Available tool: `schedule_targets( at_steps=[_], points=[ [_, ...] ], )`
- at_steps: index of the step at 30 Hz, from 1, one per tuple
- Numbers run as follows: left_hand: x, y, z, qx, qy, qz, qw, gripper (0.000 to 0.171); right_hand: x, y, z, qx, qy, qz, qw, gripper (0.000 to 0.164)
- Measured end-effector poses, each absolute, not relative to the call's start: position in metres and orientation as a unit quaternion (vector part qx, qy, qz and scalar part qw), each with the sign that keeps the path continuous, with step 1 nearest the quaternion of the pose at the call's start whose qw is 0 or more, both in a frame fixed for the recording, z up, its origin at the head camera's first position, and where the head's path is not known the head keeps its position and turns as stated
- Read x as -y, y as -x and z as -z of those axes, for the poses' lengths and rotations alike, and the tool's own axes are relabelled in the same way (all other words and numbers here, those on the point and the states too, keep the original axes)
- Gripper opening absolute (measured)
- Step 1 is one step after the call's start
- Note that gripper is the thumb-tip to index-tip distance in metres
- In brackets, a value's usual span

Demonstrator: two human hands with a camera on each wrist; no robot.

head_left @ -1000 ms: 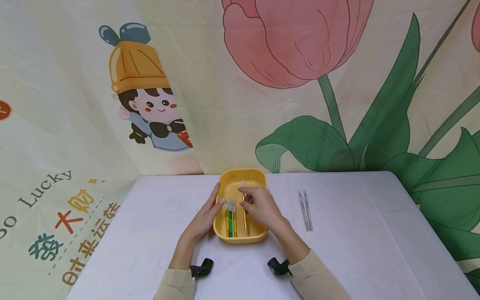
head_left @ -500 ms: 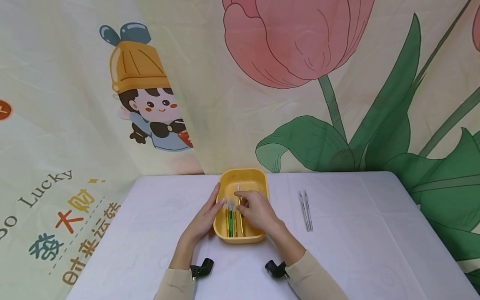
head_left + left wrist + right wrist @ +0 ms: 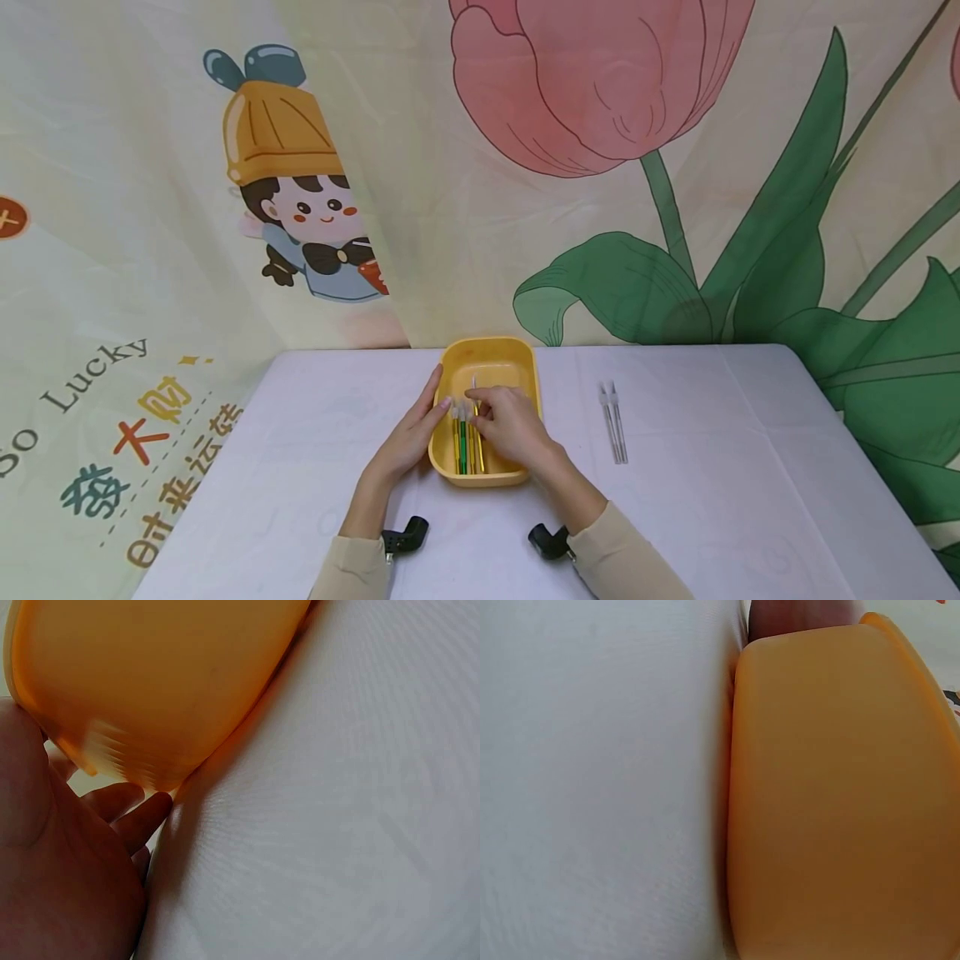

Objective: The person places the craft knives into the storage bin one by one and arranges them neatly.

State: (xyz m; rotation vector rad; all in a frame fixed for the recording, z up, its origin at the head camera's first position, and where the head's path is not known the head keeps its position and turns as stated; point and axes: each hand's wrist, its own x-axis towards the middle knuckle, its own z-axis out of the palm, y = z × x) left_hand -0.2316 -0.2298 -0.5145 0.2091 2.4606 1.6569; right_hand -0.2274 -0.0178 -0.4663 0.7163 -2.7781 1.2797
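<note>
My left hand (image 3: 408,437) holds the left side of a yellow plastic tray (image 3: 483,481), thumb over the rim and fingers along the outer wall. In the left wrist view, its fingertips (image 3: 154,814) touch the wall low down. My right hand (image 3: 513,425) reaches over the tray and pinches a slim gold pen-like stick (image 3: 482,458) with a pale tip. Left of it in the tray lie a gold stick (image 3: 455,446), a green stick (image 3: 462,450) and another gold one (image 3: 472,454), side by side with whitish tips. The right wrist view shows the tray's outer wall (image 3: 840,795).
Two silver sticks (image 3: 617,425) with clear tips lie parallel on the white-covered table (image 3: 720,483), right of the tray. Black wrist devices (image 3: 405,535) sit at both wrists. A printed backdrop (image 3: 450,250) stands behind the table's far edge.
My right hand has moved left and slightly nearer with the gold stick, bringing it close beside the others in the tray. The left hand keeps its hold on the tray.
</note>
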Motion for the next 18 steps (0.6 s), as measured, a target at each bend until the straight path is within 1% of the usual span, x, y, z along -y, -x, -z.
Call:
schedule_targets(
  at_steps=[8,18],
  points=[
    [0.2311,0.2316,0.5151,-0.828,-0.074,-0.550,0.081,0.064,0.0187,0.2284,0.4682,0.892,-0.226,-0.390,-0.015,0.034],
    [0.2308,0.2308,0.5142,-0.826,-0.078,-0.552,0.081,0.065,0.0191,0.2273,0.4698,0.896,-0.219,-0.384,-0.037,0.036]
  ],
)
